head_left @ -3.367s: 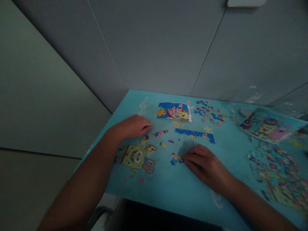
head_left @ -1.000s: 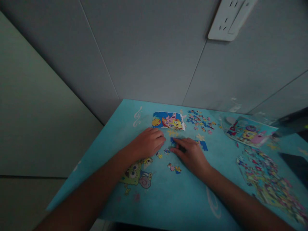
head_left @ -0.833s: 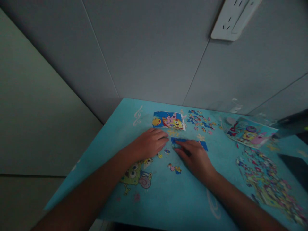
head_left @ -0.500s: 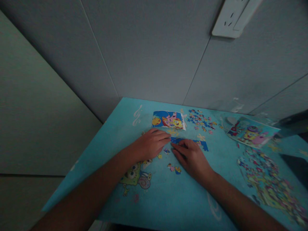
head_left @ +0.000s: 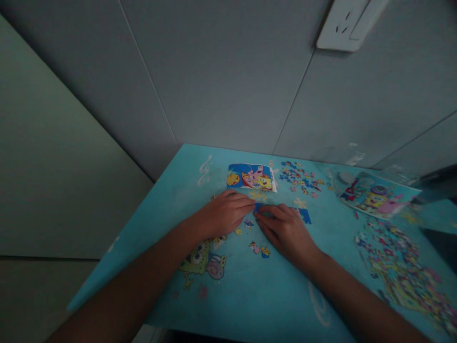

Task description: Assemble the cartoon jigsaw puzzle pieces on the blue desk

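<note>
A joined strip of blue jigsaw puzzle (head_left: 304,216) lies on the tabletop, partly covered by my right hand (head_left: 282,221). The right thumb and forefinger are pinched together on a blue puzzle piece at the strip's left end, mostly hidden by the fingers. My left hand (head_left: 228,212) lies with its fingers stretched out, tips touching that same end. Loose puzzle pieces (head_left: 264,251) lie just below the hands, with another small piece (head_left: 249,223) between them. Behind the hands is a picture card (head_left: 250,177) showing cartoon figures on blue.
Blue and pink loose pieces (head_left: 300,177) are scattered at the back. A second picture card (head_left: 378,195) leans at the right, above a large spread of mixed pieces (head_left: 403,267). The turquoise tabletop (head_left: 250,300) meets a grey wall (head_left: 221,85) with a socket (head_left: 342,28).
My right fingertips have shifted slightly at the strip's left end, the forefinger now reaching further over it. The left hand stays nearly still. The view has moved a little.
</note>
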Tool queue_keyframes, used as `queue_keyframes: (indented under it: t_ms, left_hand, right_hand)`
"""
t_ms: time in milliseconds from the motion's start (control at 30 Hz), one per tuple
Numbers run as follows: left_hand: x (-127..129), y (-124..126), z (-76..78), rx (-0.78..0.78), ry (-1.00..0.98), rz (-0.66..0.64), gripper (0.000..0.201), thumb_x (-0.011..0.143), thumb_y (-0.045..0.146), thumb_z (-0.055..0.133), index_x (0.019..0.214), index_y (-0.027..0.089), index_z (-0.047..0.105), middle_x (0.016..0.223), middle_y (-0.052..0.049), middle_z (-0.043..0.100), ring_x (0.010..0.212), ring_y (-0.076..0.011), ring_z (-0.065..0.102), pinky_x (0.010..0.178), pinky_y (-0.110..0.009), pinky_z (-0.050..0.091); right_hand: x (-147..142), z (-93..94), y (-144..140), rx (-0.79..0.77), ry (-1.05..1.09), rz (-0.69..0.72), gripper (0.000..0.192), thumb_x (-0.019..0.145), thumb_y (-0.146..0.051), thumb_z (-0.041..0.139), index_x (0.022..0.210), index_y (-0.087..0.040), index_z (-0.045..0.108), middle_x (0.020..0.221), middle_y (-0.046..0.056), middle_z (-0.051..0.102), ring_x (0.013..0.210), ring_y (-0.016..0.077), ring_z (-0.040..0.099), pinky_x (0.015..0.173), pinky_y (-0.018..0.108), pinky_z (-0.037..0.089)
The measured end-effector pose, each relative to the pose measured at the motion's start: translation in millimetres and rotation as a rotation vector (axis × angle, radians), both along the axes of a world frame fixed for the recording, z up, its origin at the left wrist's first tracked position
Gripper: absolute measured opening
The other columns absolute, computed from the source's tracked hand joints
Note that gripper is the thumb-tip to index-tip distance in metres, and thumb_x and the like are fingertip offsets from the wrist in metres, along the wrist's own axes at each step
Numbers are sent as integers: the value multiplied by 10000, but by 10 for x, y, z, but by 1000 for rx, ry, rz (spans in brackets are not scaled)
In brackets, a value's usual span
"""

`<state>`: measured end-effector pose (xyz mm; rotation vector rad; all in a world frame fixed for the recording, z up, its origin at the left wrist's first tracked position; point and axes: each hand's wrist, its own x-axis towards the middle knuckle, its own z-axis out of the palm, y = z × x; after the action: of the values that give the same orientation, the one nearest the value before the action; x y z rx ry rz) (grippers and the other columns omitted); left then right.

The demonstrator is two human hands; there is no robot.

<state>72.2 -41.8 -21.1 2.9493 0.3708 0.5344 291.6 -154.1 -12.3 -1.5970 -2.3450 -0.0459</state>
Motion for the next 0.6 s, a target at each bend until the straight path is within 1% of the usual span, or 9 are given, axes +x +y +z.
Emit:
queue_keyframes:
  t_ms: [133,300,500,600]
  left_hand:
    - [-3,-1,-1,6,-1,-1,357,1018,168,483,1357,178,593,1362,-77,658,1257,-217,588,1108,-433,387]
    - [-12,11,0,14,7,-3,361,1013,165,489,1358,188,595,1370,-72,655,1269,-214,582,1099,-437,388]
    - [38,-13,17,78,38,-6,335,1030,197,473,1329,211,623,1353,-86,663,1251,-243,598,1128,-500,350]
    - [22,9,39,80,39,-24,325,1020,191,490,1308,213,638,1349,-82,664,1243,-243,604,1119,-491,365]
  right_hand:
    - [-12,3,-4,8,-22,2,269,1024,-287,550,1224,-265,729,1260,67,712,1000,259,606,833,432,446]
    - [-30,10,-16,-2,13,7,281,1019,-273,545,1242,-247,714,1262,70,714,1020,269,610,840,438,455]
    - [-12,-6,-11,-7,56,11,299,996,-243,561,1257,-267,705,1260,66,720,1019,282,617,835,458,471]
    - [-7,-6,-9,-8,60,14,309,989,-236,567,1263,-271,705,1252,67,724,1015,279,623,835,457,471]
